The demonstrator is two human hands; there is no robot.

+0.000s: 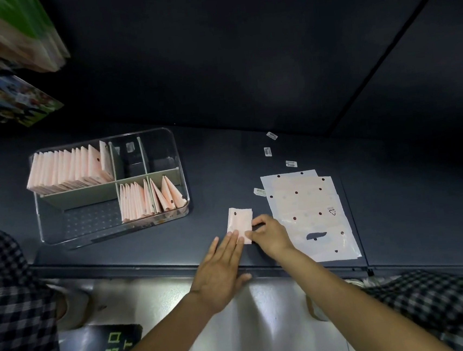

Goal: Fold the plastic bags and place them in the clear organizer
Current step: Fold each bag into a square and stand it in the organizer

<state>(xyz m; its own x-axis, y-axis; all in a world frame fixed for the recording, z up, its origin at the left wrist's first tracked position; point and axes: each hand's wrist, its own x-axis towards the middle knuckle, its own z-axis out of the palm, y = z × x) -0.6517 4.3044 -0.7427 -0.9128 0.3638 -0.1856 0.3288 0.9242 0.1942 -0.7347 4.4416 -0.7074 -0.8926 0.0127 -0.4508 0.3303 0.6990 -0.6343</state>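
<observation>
A dark table carries 1 clear organizer, 2 of its compartments packed with folded pink bags. 1 folded bag lies near the front edge: the left hand presses it with flat, straight fingers, while the right hand pinches its right edge. Beside it lie flat unfolded bags and 4 small labels.

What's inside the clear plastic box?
The clear plastic organizer box holds grey dividers and two rows of folded pink bags. Whatever lies beneath them is hidden.
</observation>
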